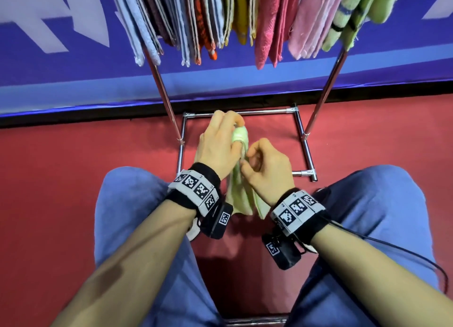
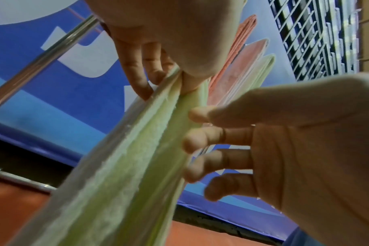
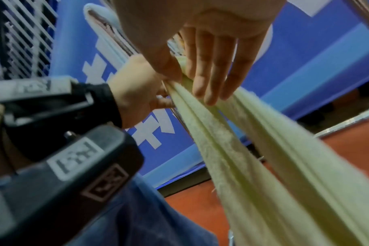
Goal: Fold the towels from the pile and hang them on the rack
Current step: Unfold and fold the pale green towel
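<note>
I hold a pale green towel [image 1: 241,196] low in front of me, between my knees. My left hand [image 1: 239,135] grips its bunched top end, which curls over my fingers. In the left wrist view the thumb and fingers of the left hand [image 2: 175,74] pinch the folded layers of the towel [image 2: 126,166]. Just below, my right hand [image 1: 245,164] pinches the towel's edge. In the right wrist view the right hand [image 3: 179,78] has its thumb on one side of the towel [image 3: 253,158] and its fingers laid on the other. The chrome rack [image 1: 161,88] stands ahead, hung with several folded towels [image 1: 269,25].
The rack's base frame [image 1: 300,130] lies on the red floor [image 1: 73,167] right behind my hands. A blue banner wall [image 1: 73,69] stands behind the rack. My knees in blue trousers [image 1: 127,216] flank the hanging towel.
</note>
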The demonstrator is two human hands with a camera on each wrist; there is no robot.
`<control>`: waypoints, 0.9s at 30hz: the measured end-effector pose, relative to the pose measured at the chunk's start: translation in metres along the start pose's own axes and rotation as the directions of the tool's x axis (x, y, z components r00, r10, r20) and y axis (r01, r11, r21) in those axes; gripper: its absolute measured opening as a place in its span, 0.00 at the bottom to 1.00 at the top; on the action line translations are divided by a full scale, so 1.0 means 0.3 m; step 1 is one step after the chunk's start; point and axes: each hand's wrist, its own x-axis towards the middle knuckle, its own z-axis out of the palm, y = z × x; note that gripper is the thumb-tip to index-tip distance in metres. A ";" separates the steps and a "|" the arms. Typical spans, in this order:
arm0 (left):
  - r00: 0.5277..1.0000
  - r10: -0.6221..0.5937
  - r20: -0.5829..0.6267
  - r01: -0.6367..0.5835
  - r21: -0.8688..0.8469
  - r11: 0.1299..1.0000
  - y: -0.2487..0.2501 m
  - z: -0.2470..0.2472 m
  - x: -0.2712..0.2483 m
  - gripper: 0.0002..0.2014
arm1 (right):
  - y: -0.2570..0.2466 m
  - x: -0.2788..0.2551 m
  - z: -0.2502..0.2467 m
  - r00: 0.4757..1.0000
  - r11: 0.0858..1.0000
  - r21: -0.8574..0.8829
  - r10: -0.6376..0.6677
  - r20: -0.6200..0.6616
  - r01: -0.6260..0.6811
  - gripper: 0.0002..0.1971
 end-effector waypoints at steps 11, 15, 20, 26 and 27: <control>0.970 0.211 0.119 -0.232 0.213 0.949 0.248 -0.256 0.178 0.18 | -0.267 0.172 -0.234 0.989 0.977 -0.193 -0.112 -0.098 0.092 0.15; 0.997 0.068 0.026 -0.072 0.227 0.971 0.279 -0.317 0.176 0.17 | -0.380 0.202 -0.328 0.956 0.966 -0.165 -0.230 -0.182 0.201 0.15; 0.990 -0.140 0.015 0.140 0.014 0.990 0.258 -0.316 0.129 0.15 | -0.454 0.242 -0.426 0.924 0.953 -0.197 -0.276 -0.266 0.229 0.14; 0.999 -0.041 0.036 0.046 -0.123 0.991 0.325 -0.347 0.154 0.21 | -0.450 0.196 -0.429 0.958 0.856 -0.471 -0.278 -0.069 0.214 0.21; 0.998 -0.040 0.055 0.047 -0.123 0.991 0.334 -0.355 0.164 0.22 | -0.448 0.190 -0.430 0.960 0.858 -0.468 -0.273 -0.065 0.212 0.20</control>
